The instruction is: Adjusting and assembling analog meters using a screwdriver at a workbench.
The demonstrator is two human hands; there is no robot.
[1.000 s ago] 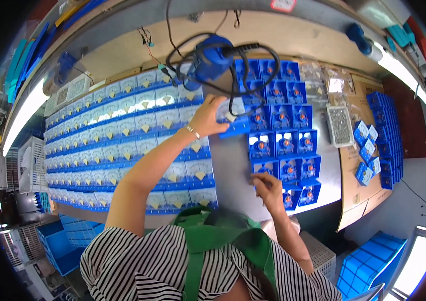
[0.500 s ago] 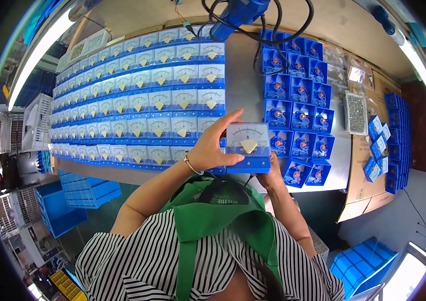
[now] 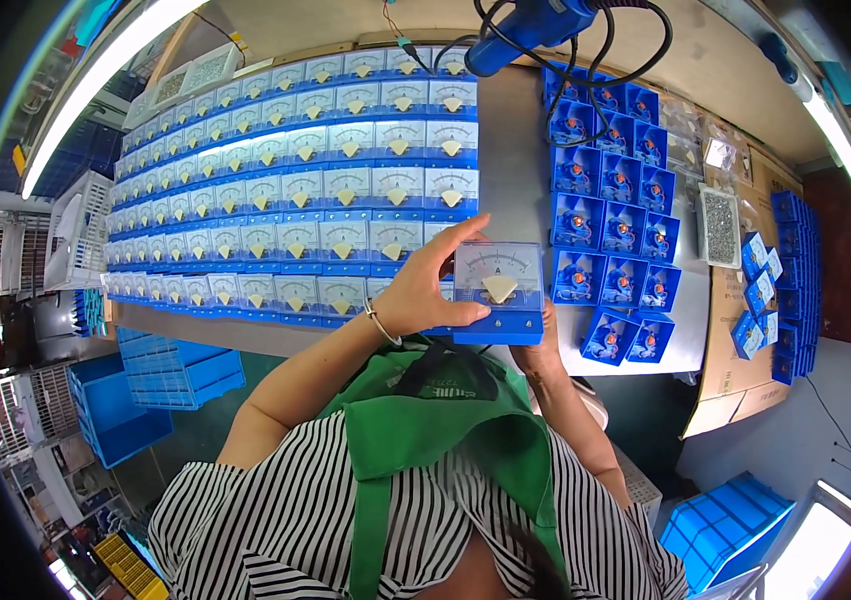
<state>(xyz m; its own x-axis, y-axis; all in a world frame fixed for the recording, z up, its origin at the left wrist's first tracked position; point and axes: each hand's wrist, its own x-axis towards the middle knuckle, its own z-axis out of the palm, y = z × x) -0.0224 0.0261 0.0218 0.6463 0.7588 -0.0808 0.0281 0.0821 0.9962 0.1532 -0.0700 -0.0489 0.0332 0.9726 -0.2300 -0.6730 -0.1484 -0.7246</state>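
- Above the near edge of the bench (image 3: 510, 150), midway between left and right: one blue-based meter (image 3: 498, 293), its scale and cream wedge facing up toward the wearer.
- Left hand (image 3: 423, 297): curled around the meter's left side, thumb on the lower front, index finger at the far left corner; the hold looks firm.
- Right hand (image 3: 542, 352): at the meter's near right side, largely hidden behind it; how far its fingers are closed, and on what, cannot be told.
- Handling, as judged: support the blue base with both hands; keep the thumb low, off the clear window, to avoid smudging; hold the face level so the scale reads squarely.
- Clearance, as judged: keep elbows and case away from the meter rows (image 3: 350, 190) at left and the open-fronted blue cases (image 3: 620, 228) at right, whose inner parts lie exposed.
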